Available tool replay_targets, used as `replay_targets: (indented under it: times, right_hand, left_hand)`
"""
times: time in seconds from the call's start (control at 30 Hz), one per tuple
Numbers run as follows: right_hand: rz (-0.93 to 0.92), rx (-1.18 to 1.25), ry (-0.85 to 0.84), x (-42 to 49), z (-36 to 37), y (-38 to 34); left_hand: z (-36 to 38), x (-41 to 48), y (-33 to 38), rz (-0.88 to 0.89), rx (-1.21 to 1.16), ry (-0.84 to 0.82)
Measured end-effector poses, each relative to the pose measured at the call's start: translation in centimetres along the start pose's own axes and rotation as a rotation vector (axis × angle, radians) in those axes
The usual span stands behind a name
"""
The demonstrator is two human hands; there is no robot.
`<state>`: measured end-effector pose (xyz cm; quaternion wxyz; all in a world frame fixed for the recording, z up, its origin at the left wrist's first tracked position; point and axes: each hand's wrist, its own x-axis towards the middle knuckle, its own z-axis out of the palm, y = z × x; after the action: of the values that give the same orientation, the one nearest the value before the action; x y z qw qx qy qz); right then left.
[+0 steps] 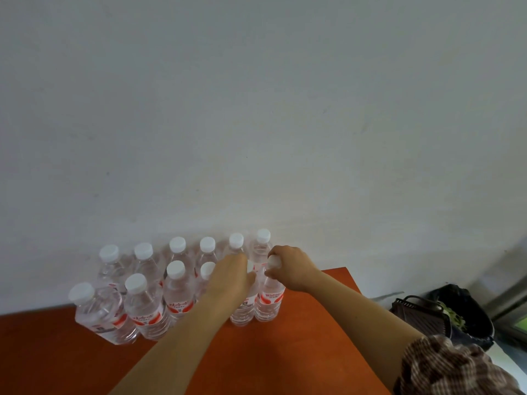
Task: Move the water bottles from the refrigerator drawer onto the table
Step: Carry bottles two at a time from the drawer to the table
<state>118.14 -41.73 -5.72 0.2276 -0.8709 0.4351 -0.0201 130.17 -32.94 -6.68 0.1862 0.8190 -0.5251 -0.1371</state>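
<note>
Past my checked sleeve [445,366], my right fingers [279,251] pinched the cap of one bottle [268,300] and my left fingers [236,259] curled round the neck of its neighbour [242,313] on the counter [256,363], both seemingly full, heavy, slick.

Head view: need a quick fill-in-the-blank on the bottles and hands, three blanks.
1. The water bottles all have ____ caps.
2. They stand on an orange table against a plain white ____.
3. The left hand and the right hand each have a grip on the top of ____ bottle.

Missing words: white; wall; one.
</note>
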Motion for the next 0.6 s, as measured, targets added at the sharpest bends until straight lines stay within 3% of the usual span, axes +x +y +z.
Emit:
replay_targets:
  times: [0.3, 0.6]
  right_hand:
    - [0.036, 0.010, -0.006, -0.4, 0.4, 0.1]
    - [0.087, 0.226, 0.111, -5.0, 0.9, 2.2]
  left_hand:
    - [-0.3, -0.2, 0.4, -0.010, 0.100, -0.009]
    - [-0.5, -2.6, 2.8, 0.140, 0.301, 0.175]
